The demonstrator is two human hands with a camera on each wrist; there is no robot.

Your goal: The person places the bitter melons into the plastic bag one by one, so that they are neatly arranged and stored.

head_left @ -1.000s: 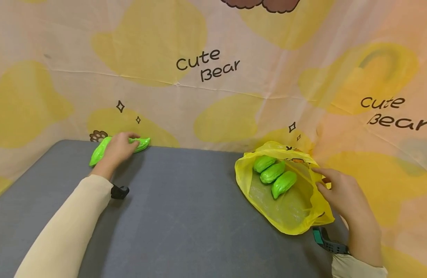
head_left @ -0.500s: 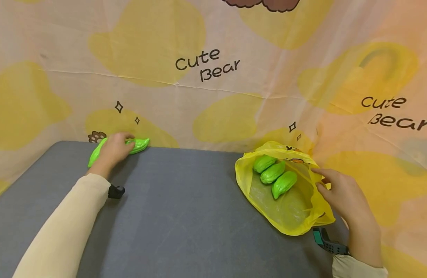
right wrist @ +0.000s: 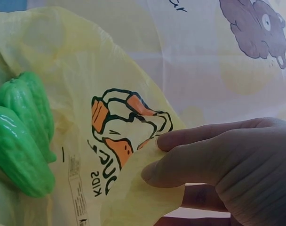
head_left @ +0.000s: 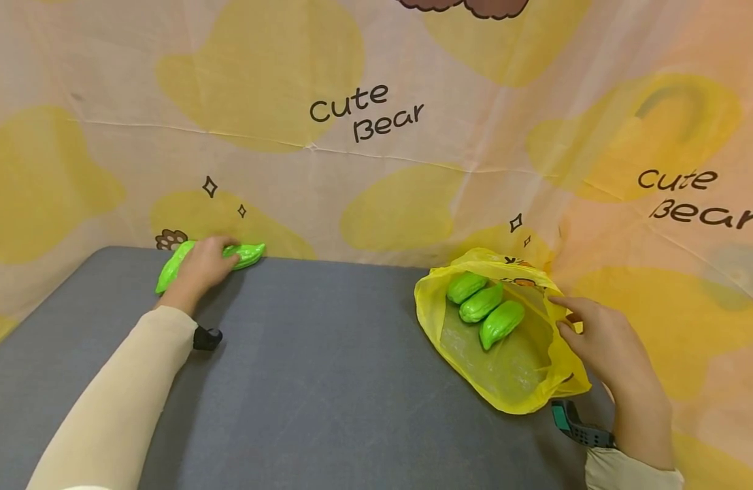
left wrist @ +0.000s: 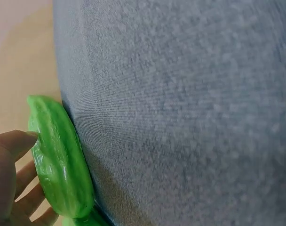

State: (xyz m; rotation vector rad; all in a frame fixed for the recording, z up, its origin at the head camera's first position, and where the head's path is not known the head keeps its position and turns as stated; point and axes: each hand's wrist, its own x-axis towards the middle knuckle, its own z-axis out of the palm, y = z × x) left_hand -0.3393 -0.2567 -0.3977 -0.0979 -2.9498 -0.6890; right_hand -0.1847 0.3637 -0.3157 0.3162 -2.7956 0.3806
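At the table's far left, my left hand (head_left: 206,264) grips a glossy green bitter melon (head_left: 249,256) that lies by the wall sheet. In the left wrist view the thumb presses the side of this ridged melon (left wrist: 60,157), and the fingers go behind it. A second bitter melon (head_left: 173,269) touches it, partly covered by the hand. On the right, my right hand (head_left: 615,347) pinches the rim of a yellow plastic bag (head_left: 560,364) between thumb and fingers. The bag's mouth is spread wide, with three bitter melons (head_left: 481,304) lying side by side inside.
A grey table (head_left: 315,367) stretches between the hands. Behind it and to the right hangs a printed sheet (head_left: 376,197) with "Cute Bear" lettering, meeting the table's back edge. Dark bands sit on both wrists.
My left hand stays on the bitter melon at the far left with only slight shifts. The right hand and the bag have not visibly moved.
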